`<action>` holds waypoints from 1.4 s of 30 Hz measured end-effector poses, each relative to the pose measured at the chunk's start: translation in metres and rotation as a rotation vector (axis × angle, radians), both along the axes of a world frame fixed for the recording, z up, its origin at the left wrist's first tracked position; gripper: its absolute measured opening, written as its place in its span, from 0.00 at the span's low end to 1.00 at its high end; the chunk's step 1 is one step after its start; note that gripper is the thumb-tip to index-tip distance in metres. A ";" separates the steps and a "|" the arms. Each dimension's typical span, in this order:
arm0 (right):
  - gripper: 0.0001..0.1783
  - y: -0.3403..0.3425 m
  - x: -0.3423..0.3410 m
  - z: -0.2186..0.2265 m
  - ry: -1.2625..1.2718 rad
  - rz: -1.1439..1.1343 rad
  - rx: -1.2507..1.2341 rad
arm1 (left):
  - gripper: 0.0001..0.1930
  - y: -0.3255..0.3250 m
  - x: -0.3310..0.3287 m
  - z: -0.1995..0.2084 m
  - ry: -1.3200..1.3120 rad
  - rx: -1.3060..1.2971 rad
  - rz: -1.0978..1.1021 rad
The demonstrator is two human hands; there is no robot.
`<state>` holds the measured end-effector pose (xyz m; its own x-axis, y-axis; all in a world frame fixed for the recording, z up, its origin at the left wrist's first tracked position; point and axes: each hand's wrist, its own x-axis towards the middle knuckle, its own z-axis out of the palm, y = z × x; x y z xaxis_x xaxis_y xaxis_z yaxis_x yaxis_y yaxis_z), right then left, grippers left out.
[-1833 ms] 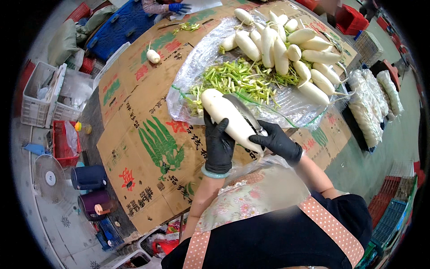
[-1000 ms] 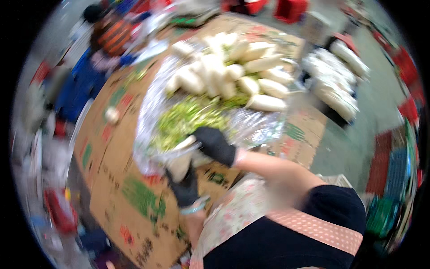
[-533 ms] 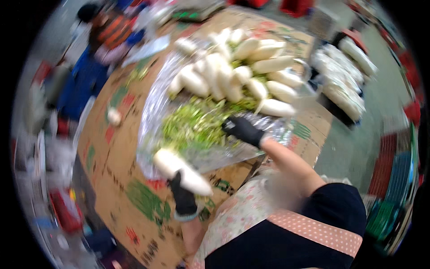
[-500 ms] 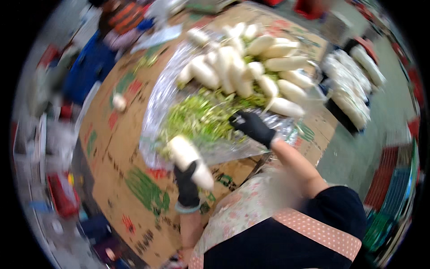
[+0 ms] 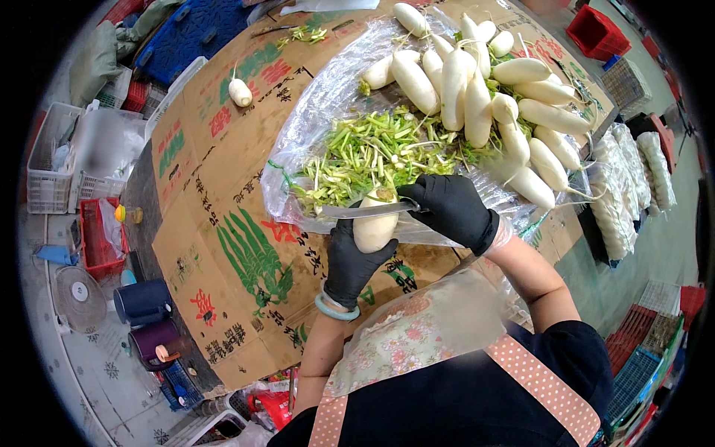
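Observation:
My left hand (image 5: 348,267), in a black glove, is closed around a white daikon radish (image 5: 375,235) with its greenish crown end turned away from me. In my black-gloved right hand (image 5: 456,214) is a knife, whose curved metal blade (image 5: 344,213) lies across the radish near the crown. Just beyond both hands, chopped green leaf stalks (image 5: 365,153) lie heaped on a clear plastic sheet (image 5: 287,149). Many more daikon radishes (image 5: 478,108) are piled behind and to the right of the stalks.
Printed cardboard (image 5: 186,246) covers the table, with a small radish (image 5: 240,92) at its far left. White crates (image 5: 52,179), a red basket (image 5: 100,261) and a dark blue mug (image 5: 141,302) stand to the left. Bagged radishes (image 5: 614,201) are stacked on the right.
The radish has come away from me and to the right, its crown now beside my right hand. The knife now shows plainly, its blade across the radish. The whole view has shifted.

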<state>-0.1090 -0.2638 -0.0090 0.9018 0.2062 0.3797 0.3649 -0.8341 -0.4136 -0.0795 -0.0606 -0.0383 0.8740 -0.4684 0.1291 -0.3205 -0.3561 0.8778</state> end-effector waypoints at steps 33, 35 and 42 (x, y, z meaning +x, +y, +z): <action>0.19 -0.019 -0.061 -0.038 0.788 0.358 1.938 | 0.23 -0.063 -0.013 -0.030 0.945 -0.775 -0.352; 0.19 -0.032 -0.063 -0.035 0.881 0.341 2.078 | 0.24 -0.080 -0.017 -0.035 1.094 -0.961 -0.251; 0.21 -0.091 -0.063 0.001 0.898 -0.177 1.418 | 0.29 -0.128 0.014 -0.034 0.813 -1.008 0.094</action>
